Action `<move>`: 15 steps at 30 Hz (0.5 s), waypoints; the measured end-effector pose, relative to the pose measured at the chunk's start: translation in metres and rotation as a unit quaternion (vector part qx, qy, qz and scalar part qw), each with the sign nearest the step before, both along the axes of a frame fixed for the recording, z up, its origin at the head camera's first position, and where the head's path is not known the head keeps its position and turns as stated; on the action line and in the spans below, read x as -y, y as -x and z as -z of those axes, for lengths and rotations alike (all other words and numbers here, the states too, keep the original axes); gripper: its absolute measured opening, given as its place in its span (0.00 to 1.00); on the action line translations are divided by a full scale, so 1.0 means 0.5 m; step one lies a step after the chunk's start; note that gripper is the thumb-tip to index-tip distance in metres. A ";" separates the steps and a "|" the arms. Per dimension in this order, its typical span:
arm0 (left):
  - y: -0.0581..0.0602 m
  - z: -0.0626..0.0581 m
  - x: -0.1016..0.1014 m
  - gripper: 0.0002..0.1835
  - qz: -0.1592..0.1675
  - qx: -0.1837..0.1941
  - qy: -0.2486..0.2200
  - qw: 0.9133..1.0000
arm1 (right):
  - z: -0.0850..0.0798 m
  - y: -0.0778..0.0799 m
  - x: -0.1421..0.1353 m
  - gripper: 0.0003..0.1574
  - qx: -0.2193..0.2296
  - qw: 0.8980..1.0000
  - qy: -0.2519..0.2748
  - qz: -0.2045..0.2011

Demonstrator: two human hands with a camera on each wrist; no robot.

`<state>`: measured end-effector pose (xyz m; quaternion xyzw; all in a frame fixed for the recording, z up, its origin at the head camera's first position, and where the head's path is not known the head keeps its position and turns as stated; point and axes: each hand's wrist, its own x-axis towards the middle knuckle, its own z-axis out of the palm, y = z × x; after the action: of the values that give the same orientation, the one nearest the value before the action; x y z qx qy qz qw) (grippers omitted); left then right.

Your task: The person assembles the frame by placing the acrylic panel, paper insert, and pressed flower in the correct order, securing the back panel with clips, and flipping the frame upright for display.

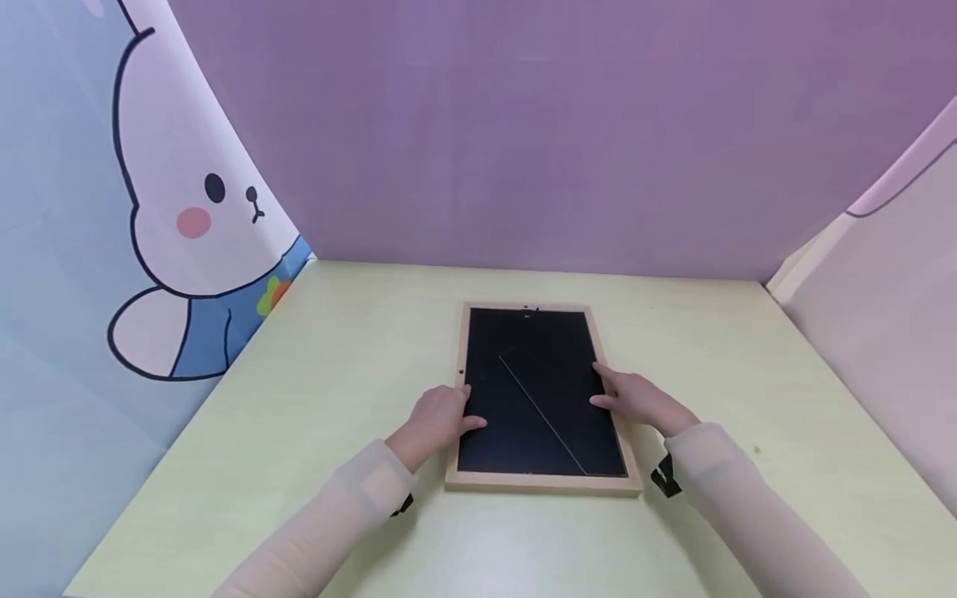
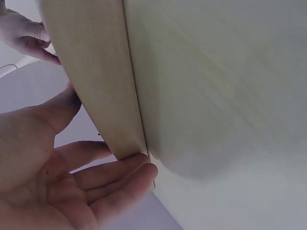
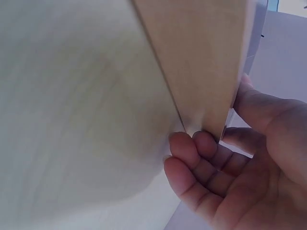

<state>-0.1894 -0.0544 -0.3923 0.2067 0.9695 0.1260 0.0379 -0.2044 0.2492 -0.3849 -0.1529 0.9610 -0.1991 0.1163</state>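
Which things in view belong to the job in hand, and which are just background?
Part of the job:
wooden frame with its black backing
left grip, on the frame's left edge
right grip, on its right edge

Just background:
pale table under the frame
purple wall
rabbit picture at left

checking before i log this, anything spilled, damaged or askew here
One small oddity: a speck on the otherwise pale table, right of the right hand; I can't tell what it is. The frame shows no obvious damage.
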 end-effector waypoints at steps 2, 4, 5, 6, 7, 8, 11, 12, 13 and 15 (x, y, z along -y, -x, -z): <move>-0.004 -0.003 0.001 0.33 0.003 0.006 0.001 1.000 | -0.001 -0.008 0.000 0.41 0.002 1.000 0.002 0.002; -0.009 -0.004 0.003 0.33 0.007 0.009 0.000 1.000 | -0.001 -0.015 0.000 0.41 0.003 1.000 0.003 0.001; -0.012 -0.005 0.004 0.33 0.010 0.008 0.000 1.000 | -0.001 -0.018 0.000 0.41 0.003 1.000 0.002 0.000; -0.015 -0.005 0.005 0.33 0.014 0.006 0.000 1.000 | 0.000 -0.022 0.000 0.41 0.002 1.000 0.002 -0.002; -0.018 -0.006 0.006 0.33 0.017 0.003 0.000 1.000 | 0.000 -0.025 0.001 0.41 0.001 1.000 0.003 -0.003; -0.020 -0.006 0.008 0.33 0.020 0.000 -0.001 1.000 | 0.000 -0.028 0.001 0.41 0.000 1.000 0.003 -0.003; -0.027 -0.005 0.011 0.32 0.026 -0.006 -0.003 1.000 | -0.001 -0.036 0.002 0.41 -0.007 1.000 0.002 -0.006; -0.029 -0.005 0.011 0.32 0.027 -0.007 -0.004 1.000 | -0.001 -0.038 0.002 0.41 -0.008 1.000 0.004 -0.005; -0.031 -0.005 0.012 0.32 0.028 -0.007 -0.004 1.000 | -0.001 -0.041 0.003 0.41 -0.010 1.000 0.003 -0.004; -0.035 -0.005 0.013 0.32 0.029 -0.006 -0.003 1.000 | -0.003 -0.046 0.003 0.41 -0.011 1.000 0.004 -0.005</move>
<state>-0.1721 -0.0608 -0.3900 0.2353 0.9630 0.1263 0.0353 -0.1816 0.2478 -0.3836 -0.1604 0.9605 -0.2010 0.1061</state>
